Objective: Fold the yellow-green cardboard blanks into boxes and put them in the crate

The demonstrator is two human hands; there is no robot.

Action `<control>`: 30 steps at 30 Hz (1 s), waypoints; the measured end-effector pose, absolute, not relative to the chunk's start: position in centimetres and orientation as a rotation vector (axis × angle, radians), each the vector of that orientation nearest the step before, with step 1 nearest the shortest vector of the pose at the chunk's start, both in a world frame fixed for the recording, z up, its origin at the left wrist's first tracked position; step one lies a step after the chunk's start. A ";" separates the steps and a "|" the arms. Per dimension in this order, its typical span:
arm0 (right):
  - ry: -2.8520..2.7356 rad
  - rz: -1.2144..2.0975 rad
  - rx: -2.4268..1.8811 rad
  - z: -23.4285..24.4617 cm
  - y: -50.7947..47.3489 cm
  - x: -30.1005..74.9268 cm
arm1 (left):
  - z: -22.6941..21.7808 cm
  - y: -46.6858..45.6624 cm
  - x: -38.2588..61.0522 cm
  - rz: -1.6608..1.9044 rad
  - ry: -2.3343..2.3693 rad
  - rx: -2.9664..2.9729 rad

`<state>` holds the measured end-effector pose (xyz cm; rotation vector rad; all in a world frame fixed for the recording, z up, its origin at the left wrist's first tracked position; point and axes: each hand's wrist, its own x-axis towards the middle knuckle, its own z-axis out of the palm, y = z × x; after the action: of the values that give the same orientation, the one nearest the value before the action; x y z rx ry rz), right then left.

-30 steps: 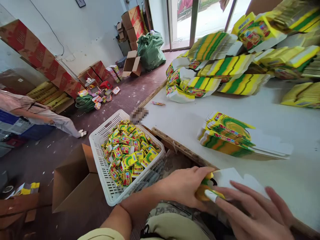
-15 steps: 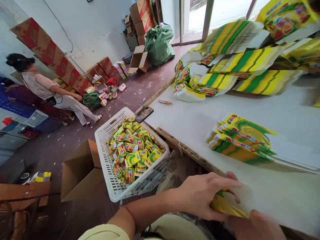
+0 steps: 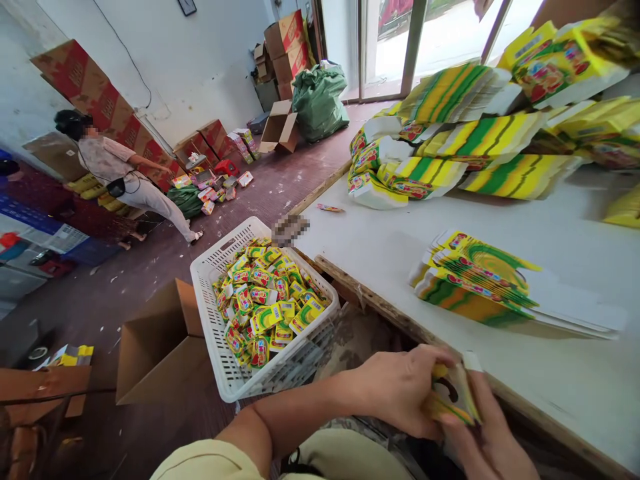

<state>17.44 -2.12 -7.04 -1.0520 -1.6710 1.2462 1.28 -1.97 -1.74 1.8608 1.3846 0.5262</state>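
Observation:
My left hand (image 3: 397, 393) and my right hand (image 3: 487, 440) both grip a small yellow-green printed carton (image 3: 453, 397) at the near edge of the white table (image 3: 550, 360), below its wooden rim. The carton is partly folded between my fingers. A stack of flat yellow-green carton blanks (image 3: 475, 277) lies on the table just beyond my hands. To my left stands a white plastic basket (image 3: 220, 373) filled with several small folded cartons (image 3: 263, 300).
Big piles of flat carton blanks (image 3: 470, 140) cover the table's far side. An open cardboard box (image 3: 160, 347) sits on the floor beside the basket. Another person (image 3: 120, 177) stands at the far left by red boxes (image 3: 100, 107). A green sack (image 3: 320, 100) is near the door.
My hands have drawn the carton off the table top toward me and folded it up smaller. The person at the left has stood upright and stepped right.

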 end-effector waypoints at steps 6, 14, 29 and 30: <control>-1.928 0.840 -0.974 -6.5 -1.1 17.7 | -2.3 -2.6 0.7 0.771 1.474 1.893; -2.023 0.785 -0.846 -5.8 2.0 19.1 | -0.8 -3.5 -1.7 0.976 1.577 1.713; -1.973 1.131 -0.868 -0.8 3.6 17.6 | 1.6 -1.4 -3.0 0.776 1.609 1.819; -1.982 1.129 -0.858 -0.6 4.1 17.8 | 1.5 -1.7 -3.8 0.769 1.654 1.805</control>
<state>17.78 4.14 -0.64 -0.8579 -1.9816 1.1287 -3.82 -1.68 1.49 1.8054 1.6538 0.7687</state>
